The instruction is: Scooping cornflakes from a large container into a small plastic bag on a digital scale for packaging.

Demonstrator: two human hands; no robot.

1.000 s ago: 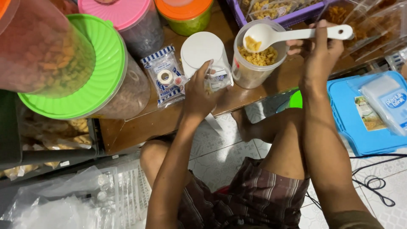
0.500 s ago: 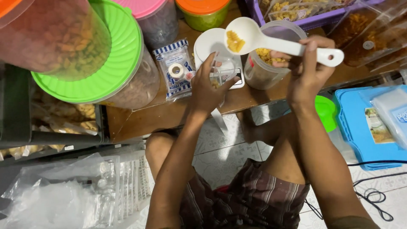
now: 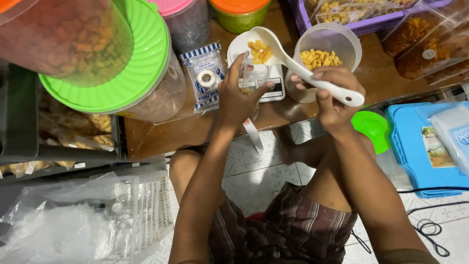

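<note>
Fingers of the left hand [image 3: 238,100] pinch a small clear plastic bag [image 3: 254,78] upright over the white scale [image 3: 271,84]. Just above it, the right hand [image 3: 336,95] wraps closed around a white ladle [image 3: 288,56] loaded with yellow snacks [image 3: 259,51], beside the clear tub [image 3: 328,46].

Your white plastic spoon [image 3: 293,61] is tilted, its bowl heaped with small yellow snack pieces [image 3: 259,51], directly over a small clear plastic pouch [image 3: 255,77] held upright and open on a white kitchen scale [image 3: 273,88] on the wooden table.
</note>
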